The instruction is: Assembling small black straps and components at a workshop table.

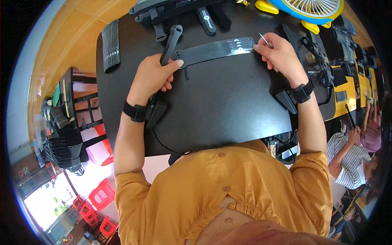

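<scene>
A layered set of flat black straps [216,50], with pale print near one end, stretches between my hands above the dark table. My left hand [153,75] is closed on their left end, its thumb pressed on top. Another black strap [173,41] with a rounded, slotted tip sticks up from that same hand. My right hand [279,55] pinches the straps' right end between thumb and finger. A thin, pointed metal tool [263,38] juts out of its grip; the rest of the tool is hidden by the fingers. Both wrists wear black bands with small devices.
A fanned stack of black straps [111,47] lies at the table's far left. More straps [206,20] are piled at the back, beside a blue and yellow fan [312,10]. Black straps crowd the right side. Other people sit at the far right; red stools [102,194] stand at left.
</scene>
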